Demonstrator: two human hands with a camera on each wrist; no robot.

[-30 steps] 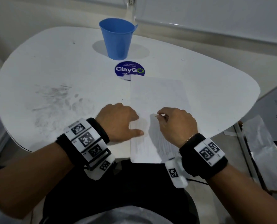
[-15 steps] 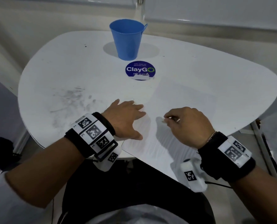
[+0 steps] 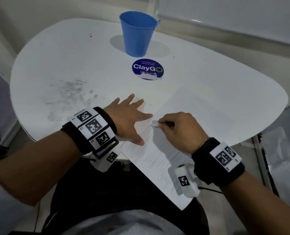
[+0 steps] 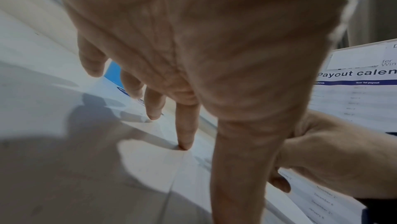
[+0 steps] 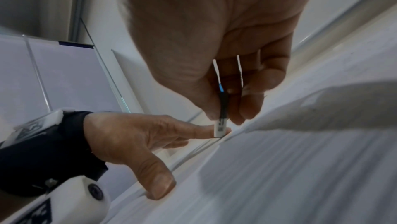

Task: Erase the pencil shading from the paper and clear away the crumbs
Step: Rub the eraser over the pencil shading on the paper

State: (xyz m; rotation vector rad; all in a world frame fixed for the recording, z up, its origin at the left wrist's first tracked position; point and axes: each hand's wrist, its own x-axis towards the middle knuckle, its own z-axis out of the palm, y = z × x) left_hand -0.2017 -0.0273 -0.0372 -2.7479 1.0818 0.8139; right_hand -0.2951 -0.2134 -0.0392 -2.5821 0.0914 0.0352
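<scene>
White paper (image 3: 196, 116) lies skewed on the white table (image 3: 73, 65), its near corner overhanging the table edge toward the person. Pencil shading (image 3: 157, 150) shows as faint grey strokes on the near part of the sheet, under and beside the right hand. Left hand (image 3: 127, 119) is spread flat, fingers straight, with the thumb (image 5: 159, 185) and index tip pressing the paper's left edge; the other fingers rest on the bare table. Right hand (image 3: 179, 129) is curled, pinching a small white eraser (image 3: 154, 123) between thumb and fingertips; the eraser tip is on or just above the paper, just beside the left index finger, contact unclear. In the right wrist view the eraser (image 5: 221, 125) has a dark sleeve and printed end. Hands are close, not touching as far as visible. Blue cup (image 3: 138, 33) stands upright at the far side, a round ClayGo sticker (image 3: 147, 69) just in front of it. Grey smudges (image 3: 68, 97) mark the table to the left. Crumbs too small to tell.
</scene>
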